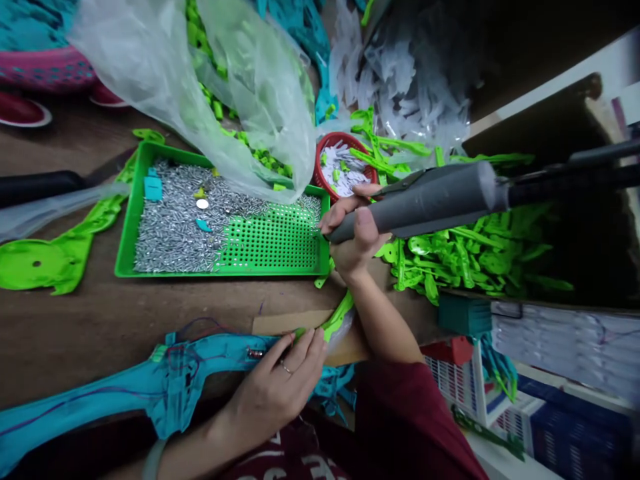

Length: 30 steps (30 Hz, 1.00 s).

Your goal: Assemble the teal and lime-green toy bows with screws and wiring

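Observation:
My right hand (357, 233) is wrapped round a grey power screwdriver (425, 200). Its tip end is over the right end of a green perforated tray (270, 273), which holds many small silver screws (173, 230). Below the tray, my left hand (280, 377) grips a long blue plastic shell (215, 350), fingers bent over its right end. Thin red and blue wires run inside this shell. A lime-green plastic part (340, 317) adjoins the left fingertips; my fingers hide where the two pieces meet. The left thumb cannot be seen fully.
Beyond the tray lie a clear plastic bag (270, 93) of green pieces and a red basket (320, 160) of white pieces. Lime-green parts (465, 260) pile up at right beside a cardboard box (560, 127). A black-handled tool (40, 189) lies at left.

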Available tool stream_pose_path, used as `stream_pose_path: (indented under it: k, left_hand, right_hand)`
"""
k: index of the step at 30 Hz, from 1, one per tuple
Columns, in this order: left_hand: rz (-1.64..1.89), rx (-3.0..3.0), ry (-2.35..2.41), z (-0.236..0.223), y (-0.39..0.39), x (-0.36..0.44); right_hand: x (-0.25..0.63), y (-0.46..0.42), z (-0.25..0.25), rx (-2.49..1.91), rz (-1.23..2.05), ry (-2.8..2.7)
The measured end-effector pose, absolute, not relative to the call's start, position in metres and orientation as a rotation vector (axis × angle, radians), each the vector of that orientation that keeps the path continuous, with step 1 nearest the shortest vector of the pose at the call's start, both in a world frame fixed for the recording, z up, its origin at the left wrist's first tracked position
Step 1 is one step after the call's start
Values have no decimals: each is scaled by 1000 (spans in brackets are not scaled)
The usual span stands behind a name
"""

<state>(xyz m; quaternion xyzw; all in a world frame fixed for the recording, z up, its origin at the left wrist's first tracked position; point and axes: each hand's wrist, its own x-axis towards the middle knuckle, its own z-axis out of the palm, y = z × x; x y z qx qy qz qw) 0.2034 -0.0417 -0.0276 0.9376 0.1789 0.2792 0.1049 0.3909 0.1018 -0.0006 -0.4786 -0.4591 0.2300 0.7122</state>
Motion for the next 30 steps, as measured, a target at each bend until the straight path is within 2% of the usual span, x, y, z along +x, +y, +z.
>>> stream_pose_path:
  k: [11,15,20,22,26,30]
  left_hand:
    - [823,2709,558,-33,-45,198]
    - [823,2703,564,-34,-44,195]
    - [840,2710,531,-36,-43,192]
    - [863,2692,505,-37,-42,191]
    - [863,2644,483,-36,-41,192]
    - [856,2655,488,-34,-40,191]
  right_hand:
    - [388,107,-9,-1118,501,-952]
    - [384,102,13,-1124,460,-907]
    - [381,27,72,-1084,412,-890]
    - [377,-14,83,-1131,502,-935]
    - [363,-68,75,-1169,680,-974]
    - [348,-81,57,-1092,699,-1023]
